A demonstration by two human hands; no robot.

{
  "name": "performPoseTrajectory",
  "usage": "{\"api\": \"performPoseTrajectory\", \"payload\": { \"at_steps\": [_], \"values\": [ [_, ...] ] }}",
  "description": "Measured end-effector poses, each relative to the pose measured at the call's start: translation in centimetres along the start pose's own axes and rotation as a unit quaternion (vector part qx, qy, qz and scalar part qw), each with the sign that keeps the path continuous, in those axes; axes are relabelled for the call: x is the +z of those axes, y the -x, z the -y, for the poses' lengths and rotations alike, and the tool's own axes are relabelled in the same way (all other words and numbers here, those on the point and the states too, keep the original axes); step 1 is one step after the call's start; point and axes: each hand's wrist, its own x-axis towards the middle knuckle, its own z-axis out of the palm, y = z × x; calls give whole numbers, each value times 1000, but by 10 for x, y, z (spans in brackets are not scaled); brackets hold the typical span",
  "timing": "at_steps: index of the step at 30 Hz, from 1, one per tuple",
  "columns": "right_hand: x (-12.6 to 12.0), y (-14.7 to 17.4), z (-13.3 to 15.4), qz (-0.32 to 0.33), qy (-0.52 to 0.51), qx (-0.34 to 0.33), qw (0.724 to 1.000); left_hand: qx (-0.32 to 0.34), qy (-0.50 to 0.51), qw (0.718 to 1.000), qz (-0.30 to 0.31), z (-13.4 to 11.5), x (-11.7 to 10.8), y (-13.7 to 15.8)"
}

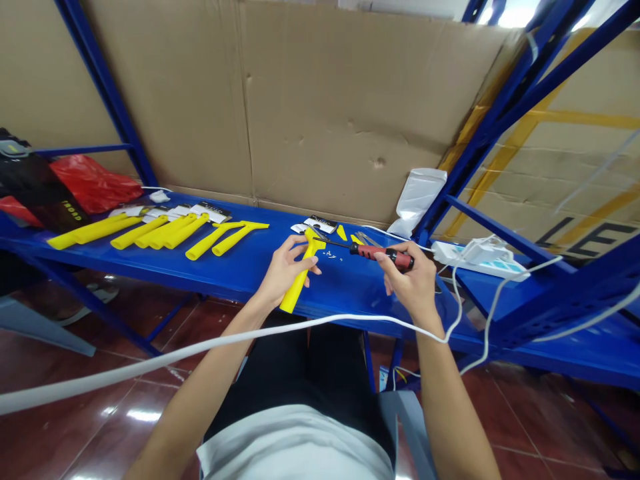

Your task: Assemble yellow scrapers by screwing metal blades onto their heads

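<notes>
The right hand (415, 275) was closed around the handle of a red-and-black screwdriver (371, 252), which lay almost crosswise, its thin shaft pointing left at the head of a yellow tool (295, 295). The left hand (287, 270) grasped that tool just below its head, and was the nearer hand to it. The tool was over the front part of the blue desk (240, 270), its long axis slanting from the head, at the far end, down and left to the round handle end near the desk's edge. Whether the screwdriver tip touched the head could not be told. The left forearm rose from the lower left, thumb over the tool; the right came from the lower right, fingers curled, small white pieces (330, 254) lying between the two hands.
</notes>
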Motion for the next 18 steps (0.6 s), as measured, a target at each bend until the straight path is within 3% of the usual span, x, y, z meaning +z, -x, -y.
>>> {"api": "performPoseTrajectory", "payload": {
  "at_steps": [8,12,18],
  "values": [
    [-8,0,8,-17,57,21,998,9,1,1000,28,3,-2,2],
    [-7,-2,6,6,43,29,999,13,2,1000,19,3,-2,2],
    [-10,-4,3,18,-41,-51,998,-1,9,1000,27,3,-1,1]
  ]
}}
